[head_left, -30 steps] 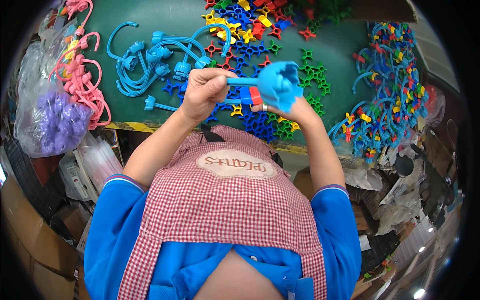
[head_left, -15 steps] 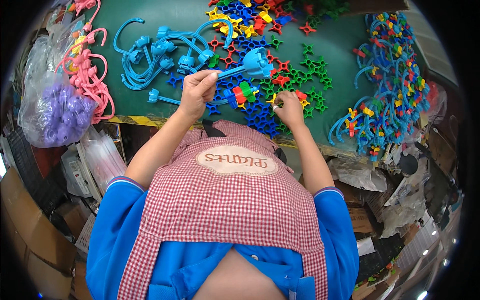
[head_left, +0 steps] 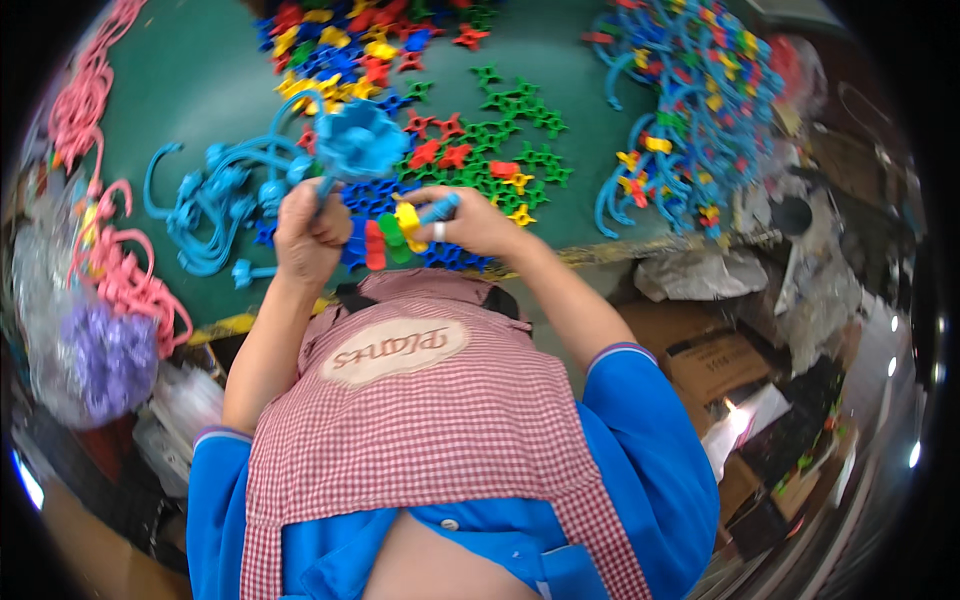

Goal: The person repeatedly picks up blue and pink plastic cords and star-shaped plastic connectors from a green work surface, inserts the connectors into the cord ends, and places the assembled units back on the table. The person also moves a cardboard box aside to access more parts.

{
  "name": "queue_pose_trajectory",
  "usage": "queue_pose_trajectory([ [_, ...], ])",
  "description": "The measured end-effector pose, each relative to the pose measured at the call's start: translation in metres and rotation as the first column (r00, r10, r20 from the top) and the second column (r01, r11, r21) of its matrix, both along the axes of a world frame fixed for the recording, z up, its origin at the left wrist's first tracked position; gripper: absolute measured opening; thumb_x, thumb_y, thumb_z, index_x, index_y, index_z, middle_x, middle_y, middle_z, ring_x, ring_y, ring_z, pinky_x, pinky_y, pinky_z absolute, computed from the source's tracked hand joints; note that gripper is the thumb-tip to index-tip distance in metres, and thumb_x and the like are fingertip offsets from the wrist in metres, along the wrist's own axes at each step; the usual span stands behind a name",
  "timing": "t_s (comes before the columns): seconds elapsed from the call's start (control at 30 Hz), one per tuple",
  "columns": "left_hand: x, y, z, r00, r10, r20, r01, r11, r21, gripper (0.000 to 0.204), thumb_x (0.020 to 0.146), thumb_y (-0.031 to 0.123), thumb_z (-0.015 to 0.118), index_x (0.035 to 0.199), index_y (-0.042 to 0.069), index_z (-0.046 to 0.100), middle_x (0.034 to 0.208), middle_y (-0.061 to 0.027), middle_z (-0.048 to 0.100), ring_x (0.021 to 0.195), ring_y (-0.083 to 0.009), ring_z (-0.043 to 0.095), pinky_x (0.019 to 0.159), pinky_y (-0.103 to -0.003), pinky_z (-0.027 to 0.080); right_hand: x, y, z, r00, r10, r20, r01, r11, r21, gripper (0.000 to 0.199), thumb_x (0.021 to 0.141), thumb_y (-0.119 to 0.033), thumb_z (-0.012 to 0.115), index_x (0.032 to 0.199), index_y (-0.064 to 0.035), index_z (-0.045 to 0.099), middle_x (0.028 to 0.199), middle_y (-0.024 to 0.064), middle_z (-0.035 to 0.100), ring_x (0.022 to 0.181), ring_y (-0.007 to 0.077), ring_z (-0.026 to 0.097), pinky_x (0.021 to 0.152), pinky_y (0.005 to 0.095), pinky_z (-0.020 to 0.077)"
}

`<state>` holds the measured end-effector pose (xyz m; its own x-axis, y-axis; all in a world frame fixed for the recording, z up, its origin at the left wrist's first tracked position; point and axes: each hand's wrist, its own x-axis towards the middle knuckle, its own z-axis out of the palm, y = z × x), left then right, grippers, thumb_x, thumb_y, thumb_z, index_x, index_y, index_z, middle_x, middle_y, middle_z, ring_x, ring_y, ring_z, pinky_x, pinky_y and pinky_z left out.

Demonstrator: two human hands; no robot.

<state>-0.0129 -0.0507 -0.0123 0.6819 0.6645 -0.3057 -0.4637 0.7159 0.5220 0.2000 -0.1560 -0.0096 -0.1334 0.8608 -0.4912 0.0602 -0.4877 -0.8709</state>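
My left hand (head_left: pixel 310 232) is closed around the stem of a blue toy with a flower-shaped cup (head_left: pixel 358 140), whose mouth faces up. Along the toy's blue cord sit a blue piece (head_left: pixel 354 245), a red piece (head_left: pixel 375 245), a green piece (head_left: pixel 393 238) and a yellow piece (head_left: pixel 409 224). My right hand (head_left: pixel 475 222), a ring on one finger, pinches the yellow piece beside the cord's blue end (head_left: pixel 440 208). Its fingertips are partly hidden. Loose blue star-shaped pieces (head_left: pixel 460 260) lie just beneath the hands.
Green star pieces (head_left: pixel 520 105) and a mixed-colour heap (head_left: pixel 345 50) spread over the green table (head_left: pixel 560 70). Blue corded toys (head_left: pixel 205 215) lie at left, bead-laden ones (head_left: pixel 690 120) at right. Pink cords (head_left: pixel 120 255) and a bag of purple pieces (head_left: pixel 110 350) hang over the left edge.
My right hand has moved from the loose pieces to the cord's end, where a yellow piece now sits outside the green one. The cup has tipped upward. The whole view has swung.
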Motion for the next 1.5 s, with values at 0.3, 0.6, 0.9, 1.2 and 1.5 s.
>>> queue_pose_trajectory([
  [0.3, 0.064, 0.004, 0.007, 0.819, 0.091, -0.567, 0.231, 0.852, 0.470, 0.035, 0.094, 0.028, 0.048, 0.123, 0.009, 0.056, 0.110, -0.0027, 0.060, 0.090, -0.0102, 0.054, 0.074, -0.023, 0.040, 0.131, -0.020, -0.005, 0.289, -0.945, -0.155, 0.914, 0.224, 0.339, 0.023, 0.090, -0.027, 0.054, 0.080, -0.0076, 0.050, 0.070, 0.0027, 0.054, 0.051, 0.0115, 0.049, 0.046, 0.0252, 0.0408],
  [0.6, 0.025, 0.036, -0.023, 0.619, 0.186, -0.763, 0.331, 0.820, 0.468, 0.031, 0.088, 0.023, 0.057, 0.115, 0.008, 0.061, 0.106, -0.0030, 0.060, 0.092, -0.0150, 0.053, 0.080, -0.027, 0.041, 0.392, -0.022, -0.003, -0.216, -0.968, -0.127, 0.941, -0.241, 0.236, 0.031, 0.091, -0.025, 0.050, 0.099, 0.0052, 0.053, 0.083, 0.0169, 0.060, 0.071, 0.0302, 0.058, 0.068, 0.0415, 0.0477],
  [0.9, 0.027, 0.077, -0.076, 0.159, 0.663, -0.732, 0.722, 0.428, 0.544, 0.037, 0.082, 0.024, 0.060, 0.114, 0.006, 0.059, 0.110, -0.0129, 0.059, 0.100, -0.0319, 0.054, 0.086, -0.041, 0.045, 0.082, 0.045, -0.118, 0.583, -0.269, 0.766, -0.115, 0.907, 0.405, 0.030, 0.075, -0.011, 0.062, 0.105, -0.0115, 0.065, 0.104, 0.0120, 0.061, 0.098, 0.0296, 0.056, 0.087, 0.0378, 0.0457],
  [1.2, 0.039, 0.077, -0.037, 0.220, 0.266, -0.938, 0.661, 0.667, 0.344, 0.034, 0.081, 0.023, 0.060, 0.112, 0.008, 0.054, 0.095, -0.0101, 0.065, 0.093, -0.0264, 0.059, 0.078, -0.041, 0.046, 0.074, 0.120, -0.117, 0.501, -0.211, 0.839, -0.058, 0.959, 0.276, 0.034, 0.067, -0.017, 0.069, 0.100, -0.0082, 0.065, 0.107, 0.0079, 0.057, 0.103, 0.0269, 0.052, 0.087, 0.0383, 0.0462],
  [1.5, -0.071, 0.029, -0.049, 0.165, 0.661, -0.732, 0.966, 0.042, 0.255, 0.024, 0.074, 0.028, 0.066, 0.089, 0.009, 0.065, 0.082, -0.0070, 0.062, 0.078, -0.0255, 0.057, 0.072, -0.038, 0.045, 0.062, 0.167, -0.109, 0.475, -0.248, 0.845, -0.123, 0.931, 0.343, 0.034, 0.066, -0.019, 0.068, 0.097, -0.0055, 0.064, 0.101, 0.0119, 0.060, 0.094, 0.0323, 0.058, 0.081, 0.0410, 0.0476],
])
